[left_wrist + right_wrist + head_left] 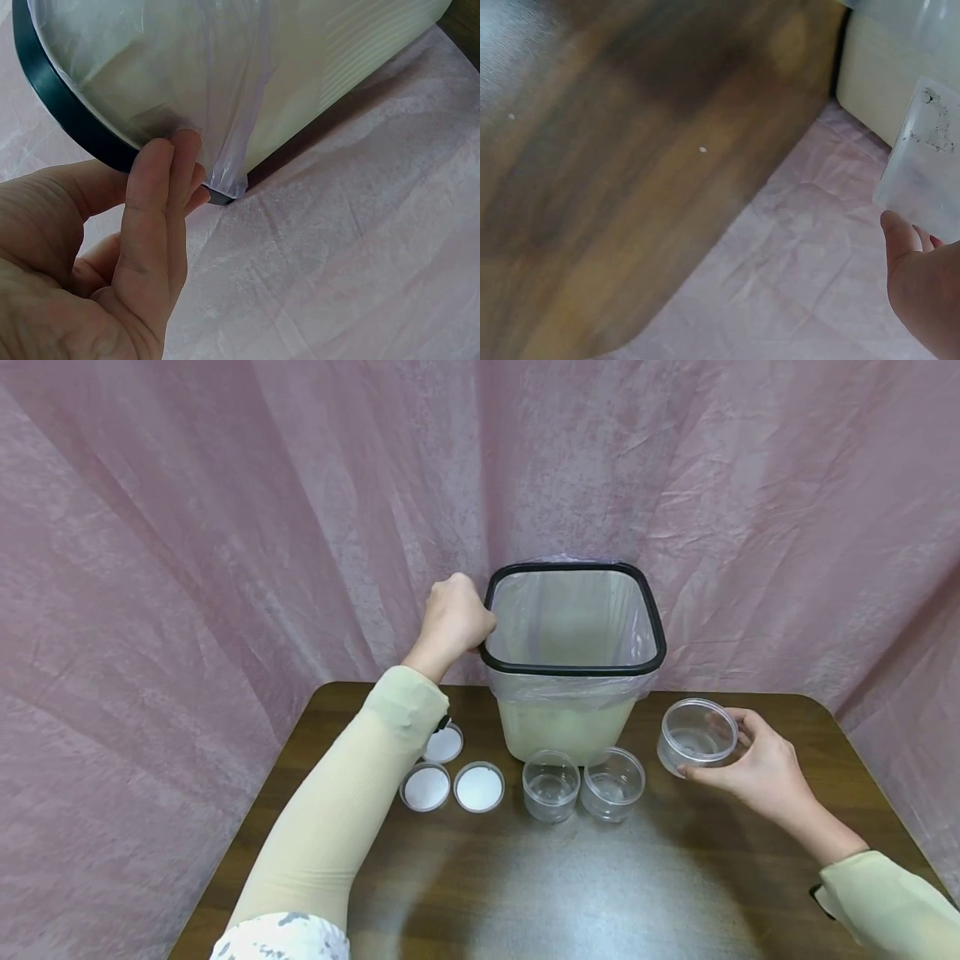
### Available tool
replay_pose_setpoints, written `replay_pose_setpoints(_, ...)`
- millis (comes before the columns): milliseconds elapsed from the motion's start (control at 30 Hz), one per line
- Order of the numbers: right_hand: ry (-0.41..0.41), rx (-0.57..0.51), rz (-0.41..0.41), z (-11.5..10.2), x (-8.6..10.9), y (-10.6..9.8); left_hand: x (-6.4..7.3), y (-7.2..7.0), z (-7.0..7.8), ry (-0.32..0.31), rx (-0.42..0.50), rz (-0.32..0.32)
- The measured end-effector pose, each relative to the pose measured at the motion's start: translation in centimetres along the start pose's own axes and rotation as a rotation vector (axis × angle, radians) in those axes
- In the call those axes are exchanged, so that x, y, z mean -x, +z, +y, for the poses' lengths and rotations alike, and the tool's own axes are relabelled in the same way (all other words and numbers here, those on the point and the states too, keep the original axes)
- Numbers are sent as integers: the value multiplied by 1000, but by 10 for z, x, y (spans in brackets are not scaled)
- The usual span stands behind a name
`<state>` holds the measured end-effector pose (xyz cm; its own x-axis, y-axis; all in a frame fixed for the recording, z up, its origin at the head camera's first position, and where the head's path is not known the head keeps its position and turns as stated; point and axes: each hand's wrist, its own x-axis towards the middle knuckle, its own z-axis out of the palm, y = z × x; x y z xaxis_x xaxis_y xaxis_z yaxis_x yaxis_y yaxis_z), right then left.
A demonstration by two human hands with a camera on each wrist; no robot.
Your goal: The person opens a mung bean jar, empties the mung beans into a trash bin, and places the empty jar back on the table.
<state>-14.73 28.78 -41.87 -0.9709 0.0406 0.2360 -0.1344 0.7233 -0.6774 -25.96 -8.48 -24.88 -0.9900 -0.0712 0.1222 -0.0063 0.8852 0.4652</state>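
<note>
A pale yellow-green trash bin (570, 718) with a black rim (573, 670) and a clear plastic liner (592, 689) stands at the back of the table. My left hand (456, 618) grips this rim at its left side; in the left wrist view the thumb and fingers (154, 195) pinch it over the liner. To the right of the bin, my right hand (761, 768) holds a clear round plastic jar (697, 735), open at the top, above the table. In the right wrist view, dark specks show on the jar's wall (934, 139).
Two more clear jars (551, 789) stand side by side in front of the bin. Three round lids with white faces (480, 787) lie to their left, one partly behind the left sleeve. A pink curtain (337, 527) hangs behind the dark wooden table (540, 893).
</note>
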Motion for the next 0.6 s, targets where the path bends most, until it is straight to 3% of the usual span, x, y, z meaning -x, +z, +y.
replay_pose_setpoints(600,35,12,-98,33,21,26,0,1,1,-17,25,-10)
